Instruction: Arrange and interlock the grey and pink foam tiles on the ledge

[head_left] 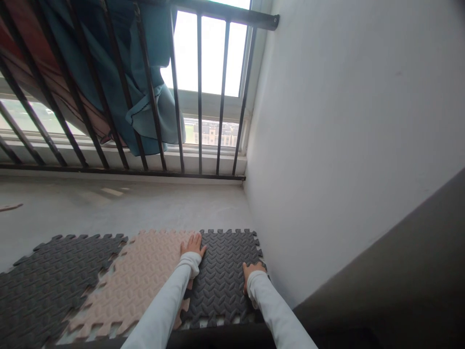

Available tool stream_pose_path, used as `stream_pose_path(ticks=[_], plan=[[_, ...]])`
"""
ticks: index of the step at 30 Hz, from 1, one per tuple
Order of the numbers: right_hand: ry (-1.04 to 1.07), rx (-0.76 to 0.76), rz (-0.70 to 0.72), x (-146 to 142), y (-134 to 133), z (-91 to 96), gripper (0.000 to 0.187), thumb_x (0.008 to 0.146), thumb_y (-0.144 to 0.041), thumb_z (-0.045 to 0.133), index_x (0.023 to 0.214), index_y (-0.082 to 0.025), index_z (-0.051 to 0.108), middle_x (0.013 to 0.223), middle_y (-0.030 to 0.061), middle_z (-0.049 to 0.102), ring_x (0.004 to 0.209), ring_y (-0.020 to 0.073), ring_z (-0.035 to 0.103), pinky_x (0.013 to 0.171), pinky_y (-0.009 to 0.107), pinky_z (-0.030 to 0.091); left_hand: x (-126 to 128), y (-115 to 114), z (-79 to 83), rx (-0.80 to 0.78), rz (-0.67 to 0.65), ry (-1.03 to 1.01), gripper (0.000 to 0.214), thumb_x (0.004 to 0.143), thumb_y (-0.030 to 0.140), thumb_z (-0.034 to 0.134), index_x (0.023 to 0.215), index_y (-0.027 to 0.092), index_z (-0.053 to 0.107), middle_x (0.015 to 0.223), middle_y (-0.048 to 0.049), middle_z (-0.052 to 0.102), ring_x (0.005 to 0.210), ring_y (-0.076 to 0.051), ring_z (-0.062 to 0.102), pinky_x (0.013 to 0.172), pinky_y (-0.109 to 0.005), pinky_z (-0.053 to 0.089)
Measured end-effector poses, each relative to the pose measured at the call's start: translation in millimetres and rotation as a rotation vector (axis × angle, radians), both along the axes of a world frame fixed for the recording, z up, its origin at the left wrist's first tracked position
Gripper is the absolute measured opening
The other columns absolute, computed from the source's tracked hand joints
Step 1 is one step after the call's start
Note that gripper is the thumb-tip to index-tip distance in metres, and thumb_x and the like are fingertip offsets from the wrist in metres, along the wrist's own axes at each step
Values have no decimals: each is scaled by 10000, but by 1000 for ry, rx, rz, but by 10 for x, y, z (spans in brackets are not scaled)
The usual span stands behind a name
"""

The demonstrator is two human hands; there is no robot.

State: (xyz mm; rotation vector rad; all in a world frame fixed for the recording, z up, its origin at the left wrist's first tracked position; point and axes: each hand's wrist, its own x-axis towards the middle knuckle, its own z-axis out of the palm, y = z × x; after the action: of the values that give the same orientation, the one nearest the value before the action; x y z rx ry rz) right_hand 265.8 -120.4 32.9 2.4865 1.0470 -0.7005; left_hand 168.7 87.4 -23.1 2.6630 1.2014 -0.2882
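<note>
My left hand [193,244] lies flat with its fingers spread, over the seam between a pink foam mat tile [145,271] and a dark grey foam mat tile [223,276]. At the dark tile's right edge, beside the wall, my right hand [253,271] is bent round the border, with the thumb on top. Its fingertips are partly hidden. Both tiles have a raised leaf-like pattern and jigsaw edges. Toward the front, the seam between them shows gaps, and the pink teeth stand apart from the dark ones there.
Another dark foam tile [47,286] lies left of the pink one, with gaps along that seam. A white wall [345,121] rises close on the right. Behind the grey floor [181,203] stands a black railing [199,97], with blue cloth [119,72] hanging behind its bars by the window.
</note>
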Motion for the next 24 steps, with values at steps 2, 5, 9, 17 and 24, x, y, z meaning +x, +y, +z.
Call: stream_pose_path(ticks=[2, 5, 9, 17, 24], plan=[[3, -28, 2, -18, 2, 39, 969, 474, -328, 752, 1325, -179, 313, 1215, 153, 519, 1135, 310, 433, 881, 431, 415, -33, 30, 37, -13, 1, 1, 585, 811, 428, 236, 1365, 245, 193, 1454, 10, 177, 1332, -203, 118, 1042, -521, 172], [-2, -36, 6, -28, 3, 49, 972, 482, -322, 748, 1332, -184, 297, 1227, 156, 506, 1142, 303, 429, 878, 431, 415, -144, 34, 45, 16, 18, 22, 603, 800, 387, 294, 1370, 224, 182, 1464, -2, 127, 1335, -206, 101, 1046, -504, 178], [-9, -42, 18, -22, 12, 42, 968, 486, -312, 742, 1334, -173, 296, 1237, 153, 499, 1144, 309, 427, 882, 425, 414, -378, -46, 20, -13, -17, 33, 587, 788, 333, 343, 1356, 224, 242, 1464, -14, 142, 1328, -212, 139, 1058, -459, 181], [-17, -50, 30, -68, -46, 80, 870, 591, -332, 670, 1349, -204, 264, 1249, 140, 489, 1180, 313, 390, 900, 421, 390, -1876, -10, -70, 83, 226, -187, 575, 737, 310, 393, 1281, 123, 383, 1343, -104, 406, 1213, -193, 375, 1022, -289, 280], [-48, -10, -12, -144, -138, 24, 770, 686, -349, 601, 1354, -291, 222, 1237, 134, 487, 1243, 303, 306, 916, 465, 360, -3366, 191, 32, 304, 879, -137, 506, 739, 387, 379, 1113, 63, 482, 1038, -189, 567, 970, -242, 543, 841, -315, 415]])
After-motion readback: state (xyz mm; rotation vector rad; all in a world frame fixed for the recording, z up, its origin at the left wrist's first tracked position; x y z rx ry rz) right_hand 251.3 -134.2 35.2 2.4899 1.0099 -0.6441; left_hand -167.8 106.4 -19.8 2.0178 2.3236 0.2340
